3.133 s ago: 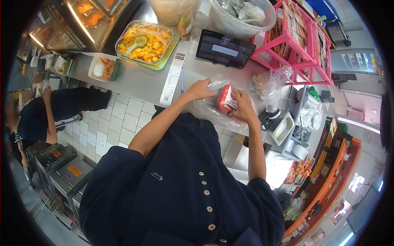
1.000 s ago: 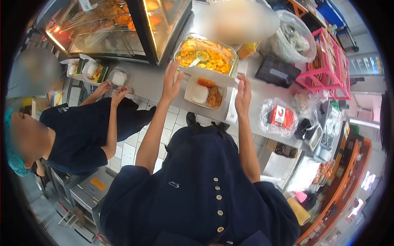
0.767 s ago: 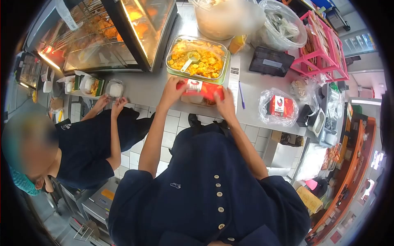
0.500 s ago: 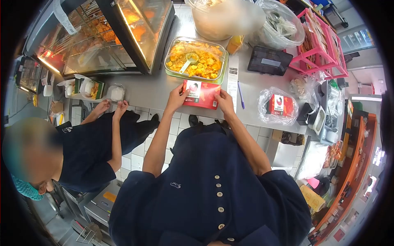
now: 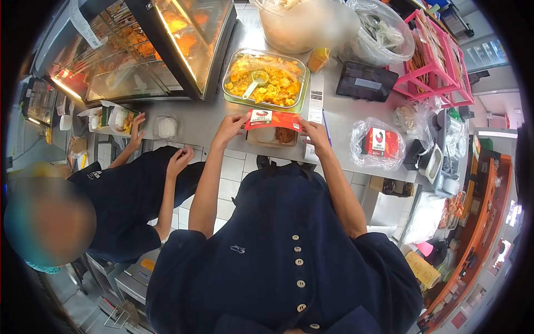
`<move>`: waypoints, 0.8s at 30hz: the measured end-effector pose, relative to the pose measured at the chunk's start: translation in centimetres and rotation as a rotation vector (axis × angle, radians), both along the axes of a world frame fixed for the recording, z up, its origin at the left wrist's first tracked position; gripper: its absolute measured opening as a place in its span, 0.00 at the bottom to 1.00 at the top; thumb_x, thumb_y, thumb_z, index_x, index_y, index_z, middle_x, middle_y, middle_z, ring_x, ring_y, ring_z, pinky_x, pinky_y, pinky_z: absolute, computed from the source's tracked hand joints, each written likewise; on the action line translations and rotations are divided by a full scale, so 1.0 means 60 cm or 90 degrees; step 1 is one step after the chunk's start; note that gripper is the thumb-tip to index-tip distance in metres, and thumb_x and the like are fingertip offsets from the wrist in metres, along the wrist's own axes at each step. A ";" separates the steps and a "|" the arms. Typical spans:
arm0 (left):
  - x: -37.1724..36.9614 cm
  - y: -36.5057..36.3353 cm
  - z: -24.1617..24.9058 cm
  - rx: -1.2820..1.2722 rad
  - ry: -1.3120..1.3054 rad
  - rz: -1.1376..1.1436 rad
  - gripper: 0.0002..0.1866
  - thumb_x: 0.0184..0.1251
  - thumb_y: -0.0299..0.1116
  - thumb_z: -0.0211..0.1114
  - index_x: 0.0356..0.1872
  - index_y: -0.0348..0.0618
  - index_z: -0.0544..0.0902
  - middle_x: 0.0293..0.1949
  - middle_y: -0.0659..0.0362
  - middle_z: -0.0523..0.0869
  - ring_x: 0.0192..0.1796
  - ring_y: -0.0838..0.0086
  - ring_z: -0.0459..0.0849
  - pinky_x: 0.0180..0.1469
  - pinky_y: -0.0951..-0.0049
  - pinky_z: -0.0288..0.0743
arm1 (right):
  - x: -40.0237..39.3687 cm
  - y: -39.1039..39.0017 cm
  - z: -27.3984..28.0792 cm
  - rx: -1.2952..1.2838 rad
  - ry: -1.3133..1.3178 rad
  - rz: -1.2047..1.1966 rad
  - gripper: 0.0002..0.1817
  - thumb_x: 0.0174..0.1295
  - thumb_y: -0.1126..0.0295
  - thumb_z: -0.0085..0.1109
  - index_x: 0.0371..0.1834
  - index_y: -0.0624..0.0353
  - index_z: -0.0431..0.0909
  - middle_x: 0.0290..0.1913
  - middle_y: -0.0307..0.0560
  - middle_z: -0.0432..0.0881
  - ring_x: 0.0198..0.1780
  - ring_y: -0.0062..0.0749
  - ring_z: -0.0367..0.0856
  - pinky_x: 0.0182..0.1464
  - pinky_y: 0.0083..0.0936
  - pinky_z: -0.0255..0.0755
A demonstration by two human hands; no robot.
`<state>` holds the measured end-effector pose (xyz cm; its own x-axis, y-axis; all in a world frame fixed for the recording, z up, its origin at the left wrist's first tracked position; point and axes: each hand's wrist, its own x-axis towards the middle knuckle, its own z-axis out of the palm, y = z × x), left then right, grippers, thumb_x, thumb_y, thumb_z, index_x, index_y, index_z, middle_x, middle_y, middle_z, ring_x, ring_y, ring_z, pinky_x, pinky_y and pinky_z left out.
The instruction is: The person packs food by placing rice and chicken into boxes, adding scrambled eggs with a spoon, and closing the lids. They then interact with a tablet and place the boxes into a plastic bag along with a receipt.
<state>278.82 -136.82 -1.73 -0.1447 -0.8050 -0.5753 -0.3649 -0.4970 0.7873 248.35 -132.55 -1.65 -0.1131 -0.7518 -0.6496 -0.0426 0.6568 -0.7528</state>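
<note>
The red card lid (image 5: 272, 119) of the meal box (image 5: 271, 145) near the front edge of the counter (image 5: 201, 118) is pinched at opposite ends by left hand (image 5: 228, 130) and right hand (image 5: 316, 134), probably light, bendy and best held there, though exact fingertip contact is unclear.

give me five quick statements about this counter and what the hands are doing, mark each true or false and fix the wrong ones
1. The left hand and right hand both hold the red lid of the cardboard box. True.
2. The red lid is fully closed over the cardboard box. False: it is open, and white rice shows inside.
3. A second red box sits within clear plastic. True.
4. The scoop lies on the bare counter. False: it rests in the tray of yellow food.
5. A pen lies beside the paper slip. True.
</note>
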 end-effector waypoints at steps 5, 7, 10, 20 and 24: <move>0.006 0.003 -0.019 -0.033 0.020 0.093 0.35 0.68 0.66 0.61 0.47 0.38 0.88 0.41 0.58 0.88 0.44 0.74 0.84 0.46 0.70 0.78 | -0.009 0.003 -0.006 -0.008 -0.075 -0.106 0.43 0.68 0.30 0.46 0.55 0.65 0.83 0.52 0.51 0.84 0.51 0.34 0.82 0.48 0.35 0.75; 0.007 0.005 -0.019 -0.032 0.001 0.083 0.35 0.68 0.67 0.60 0.45 0.38 0.88 0.41 0.58 0.87 0.44 0.75 0.84 0.46 0.70 0.78 | -0.007 -0.001 0.003 0.013 -0.062 -0.079 0.43 0.69 0.30 0.45 0.57 0.65 0.82 0.55 0.52 0.83 0.53 0.36 0.81 0.49 0.36 0.75; 0.002 0.006 -0.016 -0.054 0.003 0.102 0.32 0.71 0.64 0.59 0.42 0.38 0.87 0.39 0.59 0.87 0.43 0.75 0.84 0.44 0.71 0.77 | -0.009 -0.007 0.011 -0.001 -0.042 -0.042 0.42 0.71 0.32 0.43 0.60 0.65 0.80 0.58 0.53 0.82 0.56 0.38 0.81 0.52 0.36 0.75; -0.081 0.110 0.016 -0.598 -0.229 0.094 0.17 0.72 0.40 0.64 0.54 0.40 0.82 0.44 0.54 0.82 0.51 0.63 0.80 0.53 0.62 0.72 | -0.019 0.029 0.011 -0.401 0.078 -0.077 0.25 0.72 0.61 0.59 0.68 0.61 0.71 0.66 0.54 0.75 0.64 0.40 0.77 0.65 0.35 0.71; -0.134 0.141 0.021 -0.526 -0.399 -0.159 0.24 0.67 0.37 0.65 0.64 0.48 0.77 0.56 0.53 0.81 0.61 0.55 0.76 0.62 0.55 0.67 | -0.035 0.055 -0.014 -0.364 0.022 -0.101 0.28 0.68 0.64 0.65 0.70 0.60 0.69 0.64 0.53 0.77 0.61 0.39 0.79 0.58 0.33 0.75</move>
